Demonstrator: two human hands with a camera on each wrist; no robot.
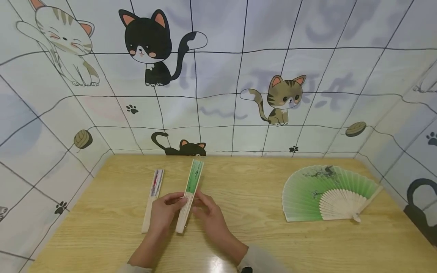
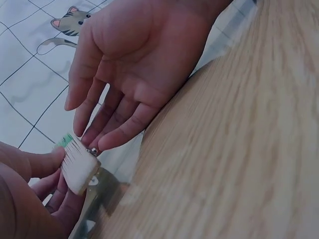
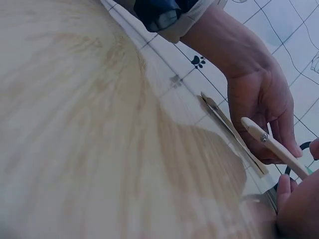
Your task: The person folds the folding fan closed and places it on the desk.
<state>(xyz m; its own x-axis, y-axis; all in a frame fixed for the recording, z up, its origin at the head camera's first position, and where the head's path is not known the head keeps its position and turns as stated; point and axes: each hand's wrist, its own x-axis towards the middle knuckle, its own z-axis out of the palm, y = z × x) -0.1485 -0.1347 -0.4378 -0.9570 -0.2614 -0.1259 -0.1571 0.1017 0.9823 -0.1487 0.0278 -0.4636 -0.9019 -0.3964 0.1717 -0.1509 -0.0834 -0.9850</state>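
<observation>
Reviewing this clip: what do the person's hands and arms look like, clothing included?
The left hand and right hand are bare, with no gloves or rings visible. The left sleeve and right sleeve are pale, greyish-beige. A dark-blue item sits at the left cuff, a dark item at the right.

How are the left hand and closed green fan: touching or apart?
Touching: the left wrist view shows the left hand with its thumb on the fan.
</observation>
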